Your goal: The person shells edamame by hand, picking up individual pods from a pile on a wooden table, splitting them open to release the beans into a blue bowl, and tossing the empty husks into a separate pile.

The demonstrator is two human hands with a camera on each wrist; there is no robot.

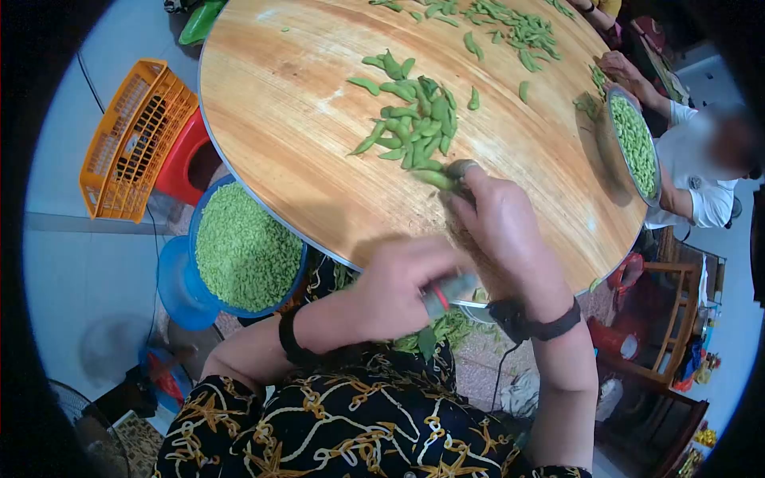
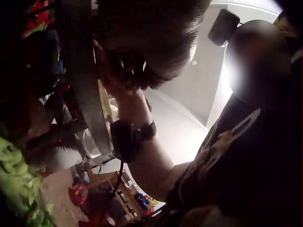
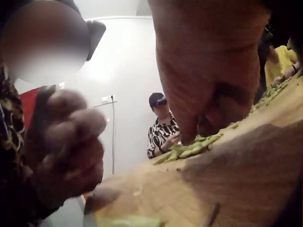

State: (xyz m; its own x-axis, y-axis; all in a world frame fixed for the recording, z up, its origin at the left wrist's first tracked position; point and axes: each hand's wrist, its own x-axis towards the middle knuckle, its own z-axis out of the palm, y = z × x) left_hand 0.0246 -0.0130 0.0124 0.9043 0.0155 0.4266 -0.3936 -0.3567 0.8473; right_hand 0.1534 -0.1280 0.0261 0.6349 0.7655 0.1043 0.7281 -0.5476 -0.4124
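Observation:
On the round wooden table (image 1: pixel 279 103), my right hand (image 1: pixel 502 215) pinches a green edamame pod (image 1: pixel 436 179) between thumb and finger, near the front of a pile of pods (image 1: pixel 418 123). One of its fingertips looks dark. My left hand (image 1: pixel 406 287) is over the near table edge, blurred, with its fingers curled. A grey-green piece with a red band (image 1: pixel 450 291) shows at its thumb side; I cannot tell whether it is a thumb wrapping or something held. In the right wrist view the left hand (image 3: pixel 71 142) looks like a loose fist beside the table.
A blue basin (image 1: pixel 301 275) of shelled beans stands below the table's left edge, near a red stool (image 1: pixel 183 163) and an orange crate (image 1: pixel 96 179). More pods (image 1: pixel 530 36) lie farther back. Another person sits at the right by a metal bowl (image 1: pixel 657 187) of beans.

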